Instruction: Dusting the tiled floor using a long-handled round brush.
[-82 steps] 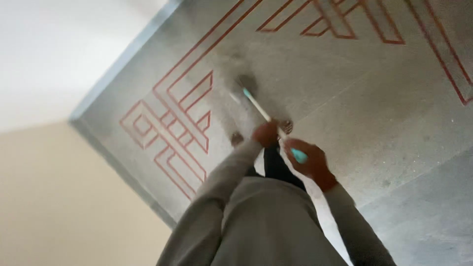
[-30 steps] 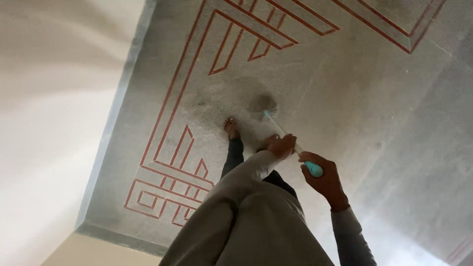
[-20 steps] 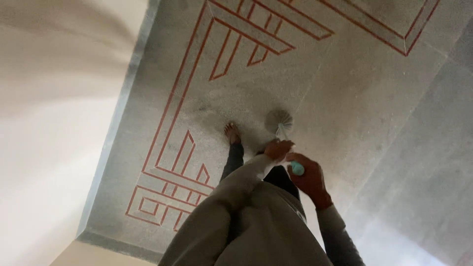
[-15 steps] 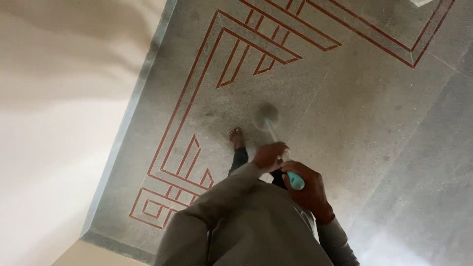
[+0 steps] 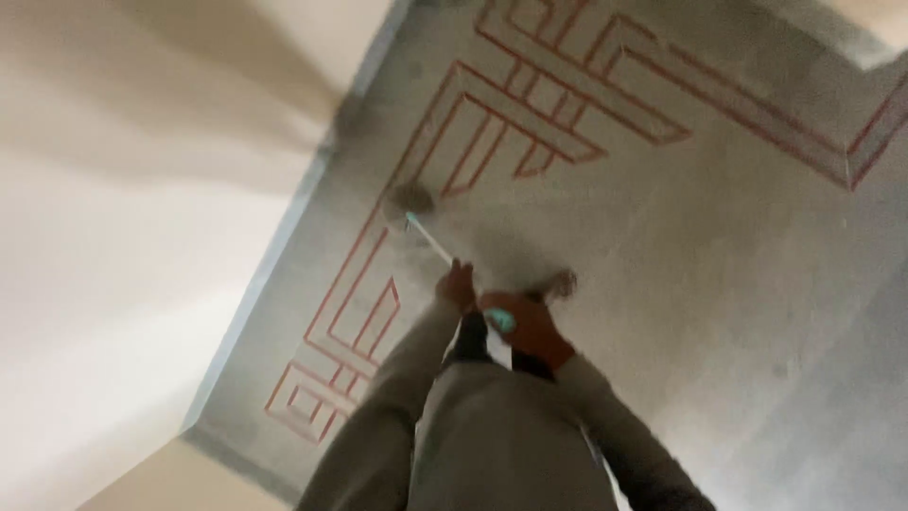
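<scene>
I look down past my grey shirt at a grey floor with red line patterns (image 5: 530, 123). Both my hands hold a long brush (image 5: 427, 238) with a white shaft and teal handle end. My left hand (image 5: 460, 284) grips the shaft lower down. My right hand (image 5: 530, 326) is closed around the teal end. The round bristle head (image 5: 409, 201) rests on the floor near a red line, up and left of my hands. One of my feet (image 5: 558, 284) shows just right of the hands. The frame is blurred.
A cream wall (image 5: 142, 237) runs along the left, meeting the floor at a pale blue skirting strip (image 5: 284, 246). Grey floor stretches to the right and toward the bottom right.
The brush head has swung from the middle of the floor to the left, toward the wall and the red lines. My view has shifted and blurred; both hands kept hold.
</scene>
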